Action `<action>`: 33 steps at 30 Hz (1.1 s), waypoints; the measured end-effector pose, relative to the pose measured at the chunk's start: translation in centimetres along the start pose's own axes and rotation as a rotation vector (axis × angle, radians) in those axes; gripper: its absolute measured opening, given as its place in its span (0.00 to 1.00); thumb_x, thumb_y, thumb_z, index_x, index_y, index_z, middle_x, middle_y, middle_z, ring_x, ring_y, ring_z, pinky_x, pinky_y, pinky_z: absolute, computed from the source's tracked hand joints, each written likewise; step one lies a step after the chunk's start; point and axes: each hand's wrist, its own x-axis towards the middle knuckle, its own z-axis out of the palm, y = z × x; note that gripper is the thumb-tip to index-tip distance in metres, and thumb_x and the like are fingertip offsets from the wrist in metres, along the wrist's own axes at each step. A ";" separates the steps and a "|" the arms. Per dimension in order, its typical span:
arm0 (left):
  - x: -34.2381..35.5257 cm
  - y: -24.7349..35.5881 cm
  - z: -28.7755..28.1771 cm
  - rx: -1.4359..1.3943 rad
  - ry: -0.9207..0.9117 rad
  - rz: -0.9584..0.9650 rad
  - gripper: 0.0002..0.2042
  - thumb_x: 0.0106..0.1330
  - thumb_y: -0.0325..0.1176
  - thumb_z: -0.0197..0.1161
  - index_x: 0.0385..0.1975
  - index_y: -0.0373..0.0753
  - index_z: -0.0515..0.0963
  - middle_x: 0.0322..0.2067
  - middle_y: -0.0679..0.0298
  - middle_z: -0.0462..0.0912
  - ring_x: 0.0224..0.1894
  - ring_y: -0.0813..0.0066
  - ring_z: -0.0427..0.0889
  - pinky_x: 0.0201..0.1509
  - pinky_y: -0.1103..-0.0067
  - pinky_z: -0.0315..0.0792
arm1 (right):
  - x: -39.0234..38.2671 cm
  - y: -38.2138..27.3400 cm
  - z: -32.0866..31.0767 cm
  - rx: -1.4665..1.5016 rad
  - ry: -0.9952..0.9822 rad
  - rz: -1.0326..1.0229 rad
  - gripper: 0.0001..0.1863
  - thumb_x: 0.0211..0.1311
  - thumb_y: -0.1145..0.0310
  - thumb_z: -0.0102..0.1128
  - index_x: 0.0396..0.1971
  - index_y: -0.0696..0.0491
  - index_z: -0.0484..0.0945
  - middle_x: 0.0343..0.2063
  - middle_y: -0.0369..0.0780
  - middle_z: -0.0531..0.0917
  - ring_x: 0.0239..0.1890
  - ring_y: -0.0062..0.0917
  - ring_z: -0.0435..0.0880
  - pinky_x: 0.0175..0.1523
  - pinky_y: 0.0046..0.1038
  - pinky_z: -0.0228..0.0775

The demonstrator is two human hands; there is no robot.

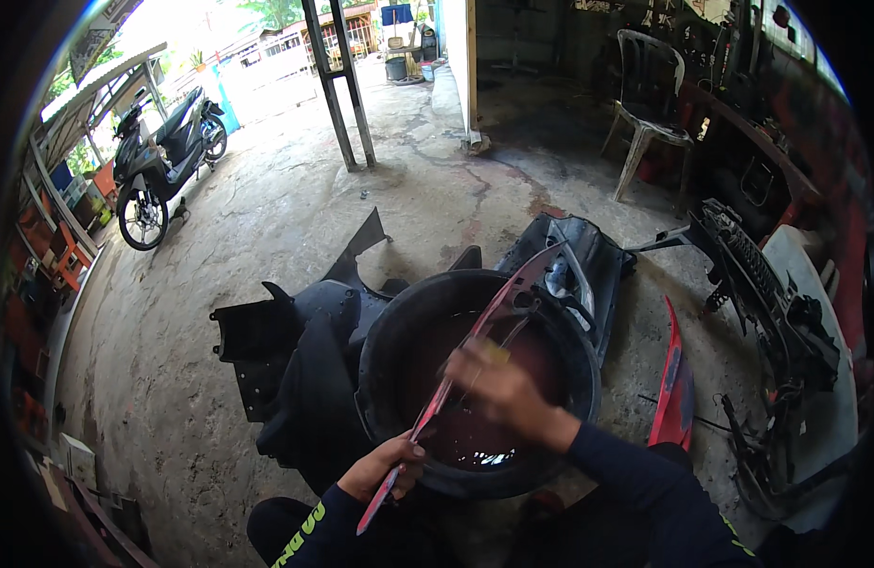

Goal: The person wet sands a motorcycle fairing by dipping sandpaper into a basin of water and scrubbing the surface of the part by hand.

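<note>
A long, thin, curved red motorcycle body panel (503, 301) slants over a round black tub (380, 331). My left hand (385, 470) is closed around the panel's near end. Smeared by motion, my right hand (489, 383) is at the middle of the panel. A small yellowish pad (496, 353) shows at its fingers; its exact kind is too blurred to tell. Reddish, murky water (479, 435) with bright reflections lies in the tub, below both hands.
Black plastic motorcycle panels (314, 322) lie left of the tub, and a dark grey panel (602, 270) behind it. Another red panel (673, 388) and a black frame part (768, 303) are at right. Farther off stand a plastic chair (645, 114), a metal post (337, 85) and a motorcycle (167, 156).
</note>
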 end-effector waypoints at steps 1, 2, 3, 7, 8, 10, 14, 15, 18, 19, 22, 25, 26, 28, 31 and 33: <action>-0.1 0.0 0.0 -0.005 0.004 0.003 0.19 0.73 0.32 0.56 0.63 0.52 0.69 0.19 0.77 0.64 0.15 0.89 0.64 0.16 0.86 0.65 | 1.0 1.3 -0.4 -0.052 0.014 0.080 0.37 0.55 0.76 0.64 0.69 0.48 0.74 0.67 0.42 0.78 0.73 0.43 0.71 0.78 0.47 0.60; -0.2 0.0 0.1 0.011 0.037 0.030 0.24 0.73 0.32 0.55 0.69 0.48 0.65 0.19 0.78 0.64 0.15 0.90 0.63 0.15 0.86 0.62 | 1.1 1.4 -0.7 -0.079 -0.021 0.114 0.37 0.54 0.76 0.65 0.68 0.49 0.75 0.67 0.43 0.78 0.73 0.42 0.71 0.78 0.46 0.60; -0.3 -0.1 0.2 0.028 0.069 0.057 0.29 0.74 0.31 0.54 0.75 0.45 0.61 0.19 0.78 0.64 0.15 0.90 0.63 0.14 0.86 0.59 | 0.6 0.0 -0.3 -0.074 -0.023 0.112 0.37 0.54 0.76 0.65 0.68 0.49 0.75 0.67 0.43 0.78 0.73 0.42 0.71 0.78 0.46 0.60; -0.7 0.2 1.2 0.132 0.111 0.088 0.29 0.72 0.30 0.55 0.73 0.48 0.62 0.19 0.77 0.64 0.15 0.91 0.63 0.14 0.86 0.60 | 0.6 -2.5 -1.2 0.109 -0.064 -0.067 0.35 0.53 0.78 0.63 0.67 0.52 0.75 0.67 0.45 0.77 0.73 0.44 0.71 0.77 0.44 0.62; -0.5 0.2 1.2 0.135 0.096 0.085 0.28 0.72 0.29 0.56 0.72 0.50 0.63 0.19 0.77 0.64 0.15 0.91 0.63 0.14 0.86 0.60 | 0.7 0.1 -1.4 0.007 -0.058 0.026 0.36 0.52 0.77 0.65 0.67 0.51 0.75 0.67 0.44 0.77 0.73 0.43 0.70 0.78 0.45 0.60; 0.2 0.0 1.0 0.132 0.086 0.076 0.28 0.71 0.29 0.56 0.71 0.51 0.64 0.19 0.77 0.64 0.15 0.91 0.63 0.13 0.87 0.60 | 0.2 2.4 -0.6 -0.099 -0.033 0.132 0.38 0.52 0.76 0.66 0.68 0.49 0.75 0.67 0.43 0.77 0.74 0.42 0.69 0.79 0.47 0.58; -0.1 0.3 0.7 0.147 0.054 0.094 0.24 0.70 0.29 0.58 0.66 0.50 0.66 0.19 0.75 0.66 0.14 0.87 0.66 0.14 0.86 0.63 | 0.6 -4.1 -1.2 0.125 -0.086 -0.061 0.35 0.54 0.79 0.63 0.66 0.51 0.76 0.67 0.46 0.77 0.73 0.47 0.69 0.77 0.45 0.63; -0.1 0.4 0.8 0.157 0.033 0.100 0.22 0.70 0.29 0.60 0.63 0.47 0.66 0.18 0.73 0.68 0.13 0.84 0.68 0.14 0.85 0.65 | 0.6 -2.2 -1.4 0.121 -0.084 -0.061 0.35 0.54 0.79 0.63 0.66 0.51 0.76 0.67 0.46 0.77 0.73 0.47 0.69 0.77 0.45 0.63; 0.2 0.3 1.0 0.114 0.049 0.094 0.23 0.69 0.28 0.61 0.63 0.46 0.66 0.19 0.72 0.70 0.13 0.83 0.69 0.15 0.85 0.65 | 0.1 1.3 -0.9 -0.063 -0.021 0.133 0.35 0.53 0.78 0.64 0.66 0.50 0.76 0.68 0.45 0.76 0.73 0.46 0.69 0.76 0.48 0.62; 0.0 0.4 0.4 0.113 0.056 0.102 0.23 0.69 0.28 0.61 0.63 0.46 0.66 0.19 0.72 0.70 0.13 0.83 0.69 0.15 0.85 0.65 | 0.0 -0.7 0.1 -0.037 0.014 0.049 0.35 0.54 0.78 0.63 0.66 0.50 0.76 0.68 0.45 0.75 0.73 0.47 0.69 0.77 0.48 0.62; 0.0 0.5 0.3 0.196 0.068 0.117 0.25 0.68 0.28 0.62 0.64 0.44 0.65 0.20 0.71 0.71 0.14 0.83 0.70 0.15 0.85 0.65 | 0.1 -4.2 -1.3 0.124 -0.086 -0.088 0.35 0.54 0.77 0.63 0.67 0.51 0.76 0.68 0.44 0.75 0.73 0.46 0.69 0.78 0.48 0.60; -0.2 0.7 1.1 0.163 0.059 0.115 0.25 0.67 0.27 0.63 0.64 0.42 0.65 0.21 0.72 0.71 0.14 0.83 0.71 0.15 0.85 0.65 | 0.8 1.4 -1.7 -0.089 -0.034 0.102 0.36 0.55 0.76 0.63 0.68 0.50 0.74 0.69 0.42 0.76 0.74 0.44 0.69 0.79 0.48 0.58; -0.2 0.7 1.0 0.199 0.081 0.122 0.28 0.67 0.26 0.61 0.68 0.44 0.63 0.20 0.72 0.70 0.14 0.84 0.69 0.15 0.85 0.65 | 0.7 1.1 -1.3 -0.104 -0.036 0.124 0.35 0.55 0.75 0.62 0.68 0.50 0.74 0.68 0.42 0.76 0.74 0.43 0.68 0.79 0.48 0.57; 0.0 0.7 0.5 0.232 0.098 0.130 0.32 0.68 0.25 0.59 0.73 0.46 0.60 0.20 0.72 0.68 0.13 0.84 0.68 0.14 0.84 0.65 | 0.0 -3.3 -0.9 0.001 -0.054 0.017 0.35 0.55 0.76 0.62 0.67 0.51 0.75 0.67 0.43 0.77 0.74 0.45 0.69 0.78 0.48 0.58; 0.1 0.6 -0.1 0.364 0.136 0.169 0.26 0.64 0.26 0.65 0.62 0.40 0.66 0.26 0.71 0.76 0.18 0.83 0.74 0.22 0.86 0.69 | -0.5 -0.3 -1.1 0.015 -0.051 -0.055 0.33 0.53 0.76 0.64 0.64 0.52 0.77 0.66 0.44 0.78 0.73 0.46 0.69 0.77 0.48 0.60; 0.0 0.7 0.0 0.357 0.145 0.192 0.29 0.62 0.26 0.67 0.63 0.40 0.66 0.29 0.69 0.78 0.20 0.84 0.75 0.25 0.86 0.70 | -0.3 3.5 -1.8 -0.101 -0.059 0.133 0.34 0.52 0.77 0.65 0.65 0.51 0.77 0.66 0.43 0.78 0.74 0.45 0.69 0.78 0.47 0.59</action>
